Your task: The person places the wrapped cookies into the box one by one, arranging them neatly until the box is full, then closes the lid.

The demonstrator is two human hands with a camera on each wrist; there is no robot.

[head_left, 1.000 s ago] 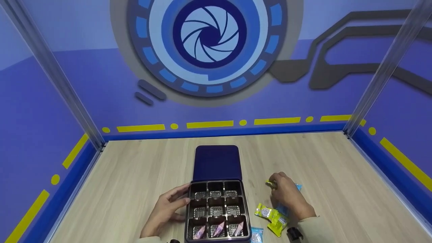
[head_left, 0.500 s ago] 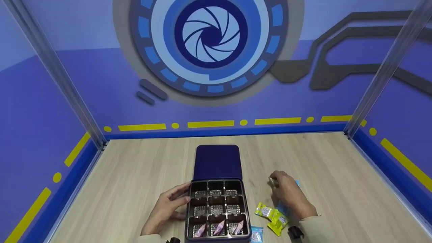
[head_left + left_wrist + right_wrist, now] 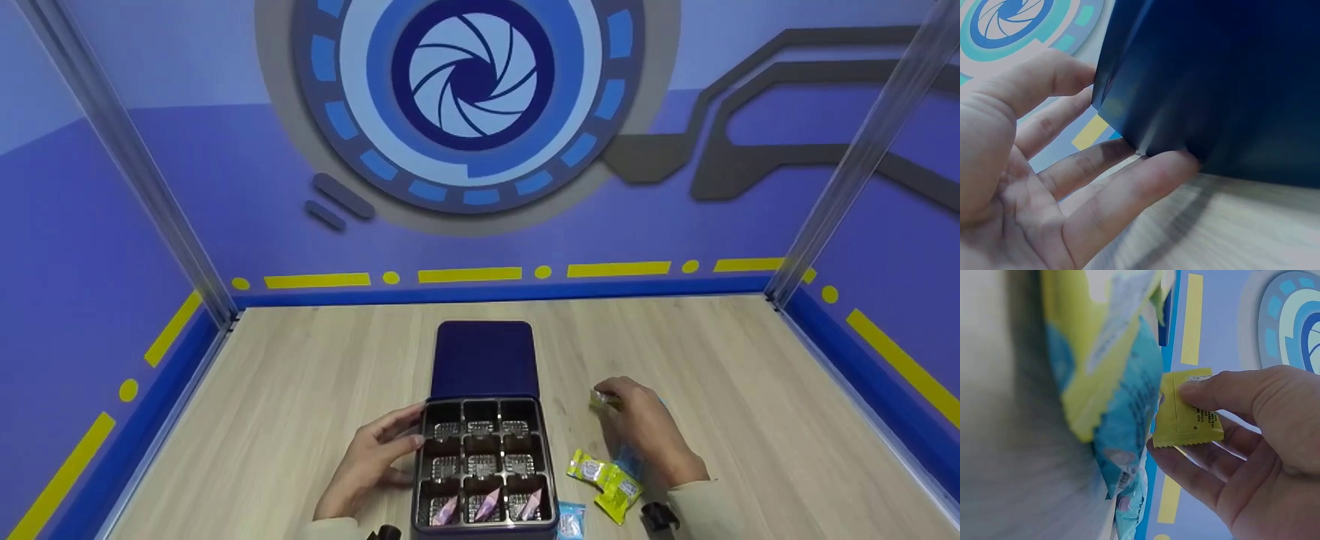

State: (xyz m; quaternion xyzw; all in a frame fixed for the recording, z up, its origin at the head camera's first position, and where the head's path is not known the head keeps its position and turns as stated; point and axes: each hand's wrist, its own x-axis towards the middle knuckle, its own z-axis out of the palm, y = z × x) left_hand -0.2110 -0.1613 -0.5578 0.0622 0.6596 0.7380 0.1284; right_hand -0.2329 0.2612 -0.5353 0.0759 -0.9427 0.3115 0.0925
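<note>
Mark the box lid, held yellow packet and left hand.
Box lid (image 3: 485, 360), head view, panel middle.
Held yellow packet (image 3: 1186, 424), right wrist view, wrapper face.
Left hand (image 3: 367, 459), head view, back of hand.

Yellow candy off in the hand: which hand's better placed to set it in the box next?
Probably the right hand: it pinches the yellow candy. The left hand touches the left side of the box, across from the candy.
</note>
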